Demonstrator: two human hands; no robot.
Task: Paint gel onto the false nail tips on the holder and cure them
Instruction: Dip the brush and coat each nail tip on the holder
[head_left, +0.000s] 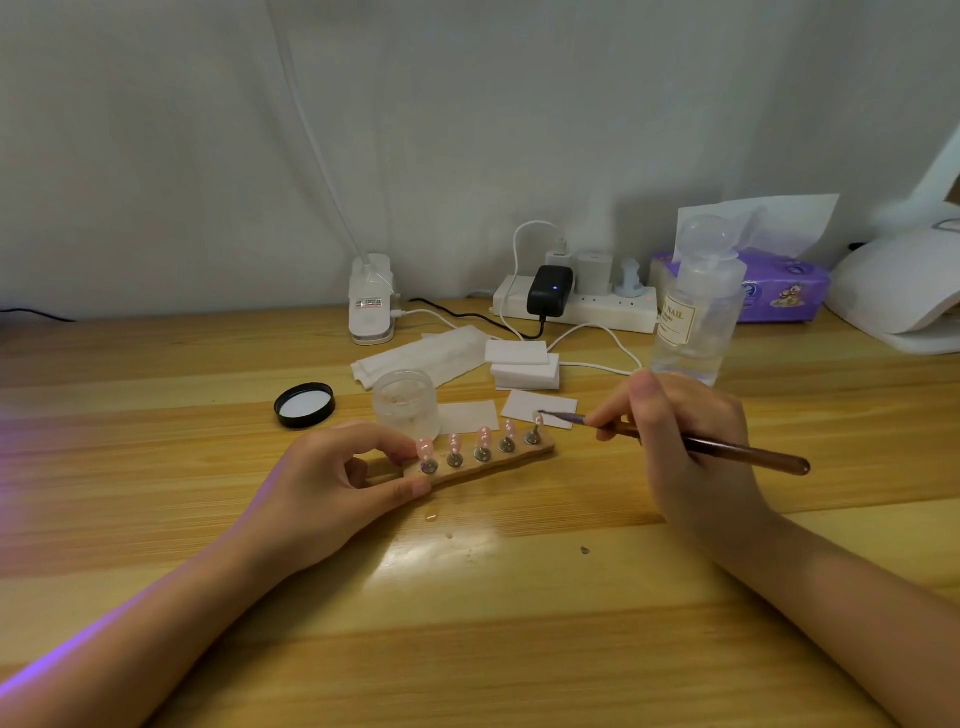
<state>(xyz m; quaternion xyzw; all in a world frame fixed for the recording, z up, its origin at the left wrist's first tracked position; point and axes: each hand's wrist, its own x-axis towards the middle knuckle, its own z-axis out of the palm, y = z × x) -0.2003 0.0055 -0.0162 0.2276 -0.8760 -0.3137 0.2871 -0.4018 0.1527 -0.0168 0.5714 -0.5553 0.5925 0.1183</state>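
The left hand pinches the near-left end of the flat tan wooden nail holder, thumb in front and fingers curled behind, steadying it on the pale wooden table. Five glossy pink false nail tips stand in a row on small metal pegs along it. The right hand grips a slim brown-handled gel brush like a pen, its fine tip right at the rightmost nail, at the holder's far-right end. Just behind the holder sits an open clear plastic jar, its black round lid lying upturned to the left. A white dome-shaped curing lamp waits at the table's far right, well apart from the holder.
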